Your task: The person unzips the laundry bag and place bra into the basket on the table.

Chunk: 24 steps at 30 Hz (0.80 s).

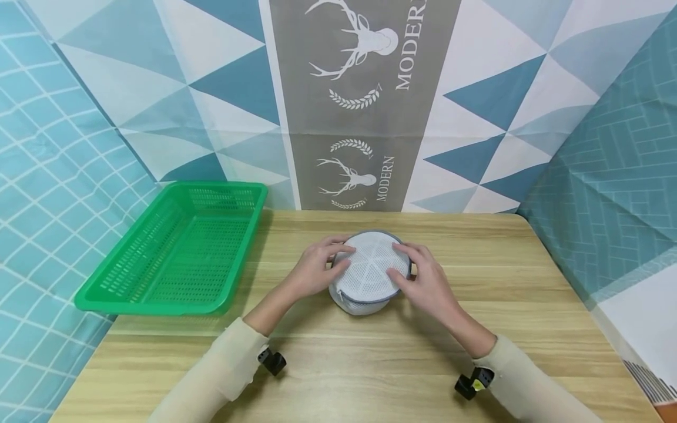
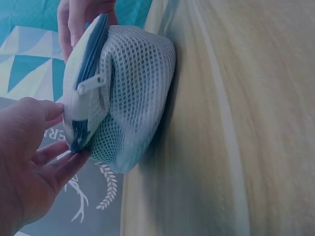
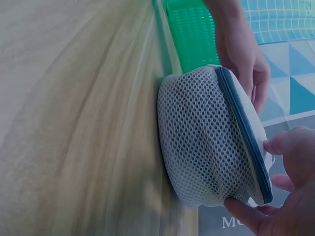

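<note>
A round white mesh laundry bag [image 1: 372,267] with a grey-blue zipper rim stands on the wooden table, its lid facing up. My left hand [image 1: 315,267] pinches the rim from the left, thumb on the lid and fingers at the side below the edge. On the opposite side my right hand [image 1: 427,281] holds the rim likewise, its thumb [image 3: 278,143] on the lid. The white zipper pull [image 2: 91,84] hangs at the near left of the rim, and the zipper looks closed around there. The bag's inside is hidden.
A green plastic basket [image 1: 240,258] with slotted walls stands at the table's left, with nothing seen in it. Patterned cloth [image 1: 227,111] covers the wall behind the wooden table [image 1: 338,376]. Wrist cameras [image 1: 272,361] sit on both sleeves.
</note>
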Motion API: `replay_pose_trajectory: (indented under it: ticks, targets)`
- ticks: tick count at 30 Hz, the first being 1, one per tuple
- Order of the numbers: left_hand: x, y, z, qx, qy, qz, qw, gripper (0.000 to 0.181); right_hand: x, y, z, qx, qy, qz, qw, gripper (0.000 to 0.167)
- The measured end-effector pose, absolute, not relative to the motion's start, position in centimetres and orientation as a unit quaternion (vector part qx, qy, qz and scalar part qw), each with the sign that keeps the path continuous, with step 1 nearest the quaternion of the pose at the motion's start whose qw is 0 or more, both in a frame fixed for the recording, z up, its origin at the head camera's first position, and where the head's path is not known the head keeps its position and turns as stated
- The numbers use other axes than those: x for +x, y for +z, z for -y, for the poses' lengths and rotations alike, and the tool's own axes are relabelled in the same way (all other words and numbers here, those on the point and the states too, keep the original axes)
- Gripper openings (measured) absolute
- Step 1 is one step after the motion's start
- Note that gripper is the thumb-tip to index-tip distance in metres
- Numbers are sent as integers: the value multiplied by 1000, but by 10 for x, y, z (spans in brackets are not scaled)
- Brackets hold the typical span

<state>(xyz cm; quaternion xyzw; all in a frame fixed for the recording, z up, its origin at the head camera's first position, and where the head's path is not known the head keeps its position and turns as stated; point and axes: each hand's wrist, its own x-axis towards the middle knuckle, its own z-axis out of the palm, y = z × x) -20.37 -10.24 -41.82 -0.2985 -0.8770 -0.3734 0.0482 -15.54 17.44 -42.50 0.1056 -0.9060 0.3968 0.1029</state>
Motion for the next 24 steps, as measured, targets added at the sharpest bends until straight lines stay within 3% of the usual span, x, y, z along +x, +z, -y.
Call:
replay_pose_trajectory:
  ticks: [9, 19, 24]
  targets:
    - [-200, -418, 108, -271, -405, 873, 28, 26, -163, -422, -175, 107, 411, 898, 111, 44]
    - [-205, -419, 104, -275, -426, 856, 101, 41, -156, -418, -175, 96, 423, 895, 107, 50]
    - [-207, -419, 101, -286, -414, 860, 88, 41, -152, -420, -174, 91, 399, 905, 119, 53]
